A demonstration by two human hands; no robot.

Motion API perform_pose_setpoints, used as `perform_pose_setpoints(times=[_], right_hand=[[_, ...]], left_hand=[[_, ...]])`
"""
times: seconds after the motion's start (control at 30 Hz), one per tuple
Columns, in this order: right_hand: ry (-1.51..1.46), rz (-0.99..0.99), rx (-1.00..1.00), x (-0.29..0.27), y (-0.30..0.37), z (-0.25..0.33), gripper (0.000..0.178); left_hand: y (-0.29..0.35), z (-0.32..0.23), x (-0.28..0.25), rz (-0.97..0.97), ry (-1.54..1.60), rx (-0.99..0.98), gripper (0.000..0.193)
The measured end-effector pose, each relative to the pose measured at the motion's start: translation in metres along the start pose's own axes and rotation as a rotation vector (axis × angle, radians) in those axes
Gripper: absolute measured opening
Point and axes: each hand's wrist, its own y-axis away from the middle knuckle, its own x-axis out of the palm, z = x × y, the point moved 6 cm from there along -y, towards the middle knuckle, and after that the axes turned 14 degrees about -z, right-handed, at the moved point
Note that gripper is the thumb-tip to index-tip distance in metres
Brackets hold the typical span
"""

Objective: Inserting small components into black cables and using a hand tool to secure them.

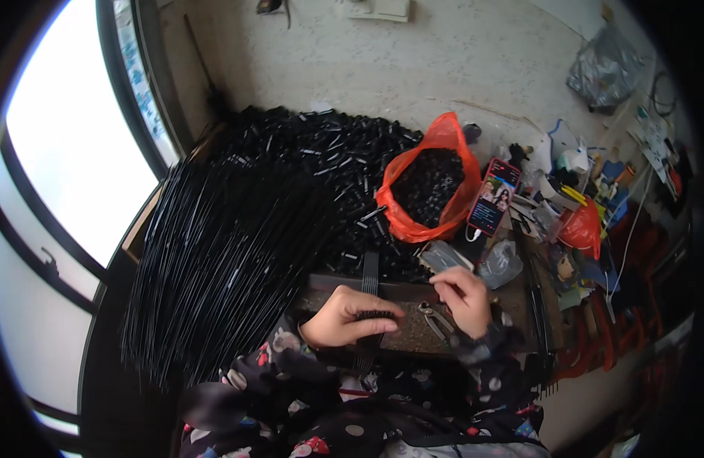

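Note:
My left hand is curled around a flat row of thin black rods. Their ends stick out above the hand, and more of their length shows below it. To the right, my right hand is raised with thumb and fingertips pressed together. Whatever it pinches is too small to make out. A pair of metal pliers lies on the worktop between both hands. Beyond them stands an orange-red plastic bag, open and filled with small black pieces.
A large sheaf of long black rods covers the left side. Behind it spreads a heap of short black parts. A phone with a lit screen leans right of the bag, near a clear plastic bag. Clutter includes a red bag.

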Motion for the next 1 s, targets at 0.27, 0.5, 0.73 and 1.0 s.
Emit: perform_pose_setpoints(times=[0.27, 0.5, 0.73, 1.0], right_hand=[[0.3, -0.139, -0.364, -0.009, 0.05, 0.089, 0.017], [0.322, -0.133, -0.327, -0.02, 0.06, 0.091, 0.016], [0.289, -0.071, -0.339, -0.014, 0.06, 0.097, 0.017], [0.43, 0.097, -0.669, 0.0, 0.061, 0.115, 0.031]], left_hand=[[0.005, -0.006, 0.004, -0.019, 0.016, 0.051, 0.018], [0.01, -0.013, 0.01, -0.012, -0.018, 0.086, 0.017], [0.014, -0.016, 0.007, -0.048, -0.039, 0.12, 0.017], [0.012, -0.016, 0.026, 0.058, -0.051, 0.112, 0.023]])
